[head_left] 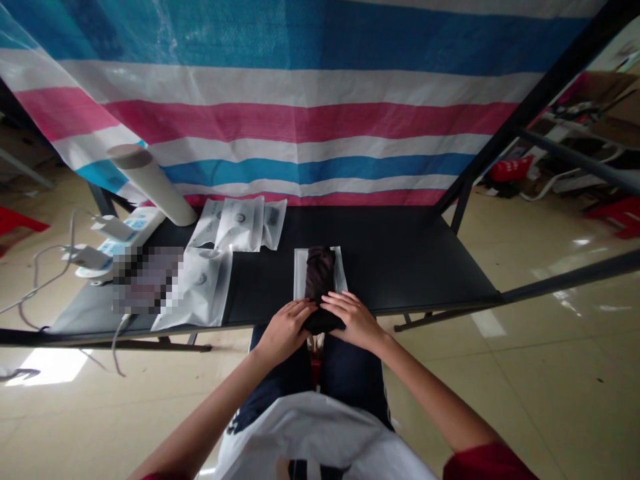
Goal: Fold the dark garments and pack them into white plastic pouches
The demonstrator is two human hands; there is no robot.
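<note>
A dark brown folded cloth (320, 268) lies lengthwise over a frosted plastic bag (299, 272), whose pale edges show on both sides of it. The cloth's near end reaches the front edge of the table. There my left hand (286, 332) grips it from the left, with the thumb low and the fingers on top. From the right, my right hand (356, 323) holds the same end, fingers laid over the cloth and thumb underneath. What kind of garment or cloth it is cannot be made out.
Several filled frosted bags (239, 223) lie at the back left of the black table (400, 260); another filled bag (203, 287) is nearer. Left stand a white cylinder (160, 190), a power strip (143, 223) with chargers, and a pixelated object (150, 280) with a cable. A striped sheet (310, 120) hangs behind.
</note>
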